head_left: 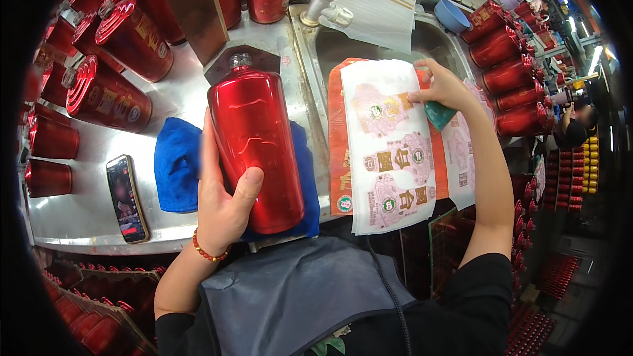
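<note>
A glossy red bottle [257, 148] with a bare glass neck lies on a blue cloth, its neck pointing away from me. My left hand [227, 191] grips its left side, the thumb across the front. To the right, my right hand [445, 86] reaches over a stack of white decal sheets [395, 151] printed in gold, pink and green. A flat green scraper [438, 115] sits in that hand, under the palm. Thumb and fingertips touch the top sheet's right edge. Beneath the sheets is an orange-red printed board [339, 138].
A phone [128, 199] lies on the metal counter beside a folded blue cloth [177, 165]. Finished-looking red bottles [109, 95] crowd the left and more [506, 79] line the right. Behind the decals are a sink [428, 39], a tap pipe [324, 3] and a blue bowl [452, 15].
</note>
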`<state>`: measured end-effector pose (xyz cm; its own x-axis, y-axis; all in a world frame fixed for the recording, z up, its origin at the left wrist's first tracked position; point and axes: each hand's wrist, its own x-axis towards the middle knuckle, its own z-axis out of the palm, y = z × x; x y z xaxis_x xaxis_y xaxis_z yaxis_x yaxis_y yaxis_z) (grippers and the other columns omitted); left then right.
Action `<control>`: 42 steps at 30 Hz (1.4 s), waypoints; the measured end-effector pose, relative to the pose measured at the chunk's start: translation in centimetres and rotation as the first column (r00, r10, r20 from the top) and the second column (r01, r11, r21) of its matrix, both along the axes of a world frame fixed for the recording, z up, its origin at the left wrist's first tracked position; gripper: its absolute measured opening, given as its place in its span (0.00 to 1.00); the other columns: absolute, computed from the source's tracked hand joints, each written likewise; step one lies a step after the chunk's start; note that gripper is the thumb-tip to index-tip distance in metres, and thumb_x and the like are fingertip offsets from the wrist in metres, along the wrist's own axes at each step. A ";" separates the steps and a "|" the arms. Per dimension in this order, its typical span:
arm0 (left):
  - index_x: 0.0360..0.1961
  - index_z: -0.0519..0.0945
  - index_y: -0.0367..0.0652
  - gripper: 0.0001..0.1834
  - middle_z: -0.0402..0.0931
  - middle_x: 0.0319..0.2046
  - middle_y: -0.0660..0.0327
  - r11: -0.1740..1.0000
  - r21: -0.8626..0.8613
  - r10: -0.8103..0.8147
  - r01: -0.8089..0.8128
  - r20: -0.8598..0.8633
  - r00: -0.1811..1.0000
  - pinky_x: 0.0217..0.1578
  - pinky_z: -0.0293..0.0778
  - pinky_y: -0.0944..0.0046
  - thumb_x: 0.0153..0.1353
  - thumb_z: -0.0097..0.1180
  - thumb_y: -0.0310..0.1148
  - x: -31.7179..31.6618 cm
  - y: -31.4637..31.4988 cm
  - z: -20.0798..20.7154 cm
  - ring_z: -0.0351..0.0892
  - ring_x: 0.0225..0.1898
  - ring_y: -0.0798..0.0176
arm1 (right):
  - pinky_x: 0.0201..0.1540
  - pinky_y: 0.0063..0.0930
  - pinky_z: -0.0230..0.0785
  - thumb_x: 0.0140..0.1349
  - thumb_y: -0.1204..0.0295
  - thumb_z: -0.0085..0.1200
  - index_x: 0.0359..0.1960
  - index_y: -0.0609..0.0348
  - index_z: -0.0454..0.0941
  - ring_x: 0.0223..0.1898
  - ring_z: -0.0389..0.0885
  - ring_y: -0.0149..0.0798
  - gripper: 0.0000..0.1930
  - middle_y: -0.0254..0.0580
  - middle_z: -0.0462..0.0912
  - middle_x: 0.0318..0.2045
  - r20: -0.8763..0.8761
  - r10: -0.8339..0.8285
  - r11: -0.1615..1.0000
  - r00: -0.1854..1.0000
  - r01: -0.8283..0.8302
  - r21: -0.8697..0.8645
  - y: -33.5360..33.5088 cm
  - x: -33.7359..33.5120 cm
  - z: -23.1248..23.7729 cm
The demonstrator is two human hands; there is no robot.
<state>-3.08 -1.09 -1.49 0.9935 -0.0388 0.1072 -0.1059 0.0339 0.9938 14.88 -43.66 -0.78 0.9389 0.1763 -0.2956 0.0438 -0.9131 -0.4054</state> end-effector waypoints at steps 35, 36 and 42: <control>0.75 0.41 0.20 0.55 0.54 0.72 0.35 0.994 0.096 -0.055 0.056 -0.015 0.998 0.73 0.52 0.54 0.66 0.64 0.43 0.0 0.7 0.4 0.55 0.75 0.44 | 0.29 0.24 0.64 0.56 0.80 0.61 0.32 0.63 0.85 0.25 0.79 0.32 0.03 0.38 0.85 0.26 0.523 0.543 0.693 0.657 -0.702 0.161 18.3 -10.2 18.2; 0.75 0.43 0.22 0.54 0.54 0.73 0.36 0.999 0.030 -0.028 0.031 -0.094 0.995 0.74 0.51 0.54 0.65 0.65 0.43 -0.1 1.0 0.9 0.54 0.76 0.45 | 0.28 0.25 0.62 0.55 0.79 0.61 0.30 0.62 0.84 0.24 0.79 0.32 0.02 0.37 0.85 0.24 0.513 0.590 0.637 0.623 -0.750 0.178 18.6 -10.4 18.6; 0.78 0.40 0.30 0.67 0.42 0.79 0.44 0.999 0.038 -0.003 -0.001 0.116 0.993 0.76 0.37 0.49 0.59 0.45 0.79 -1.3 2.4 4.8 0.41 0.80 0.48 | 0.26 0.25 0.60 0.53 0.77 0.62 0.28 0.60 0.84 0.24 0.81 0.31 0.02 0.38 0.85 0.22 0.485 0.595 0.547 0.641 -0.765 0.340 21.6 -9.7 17.8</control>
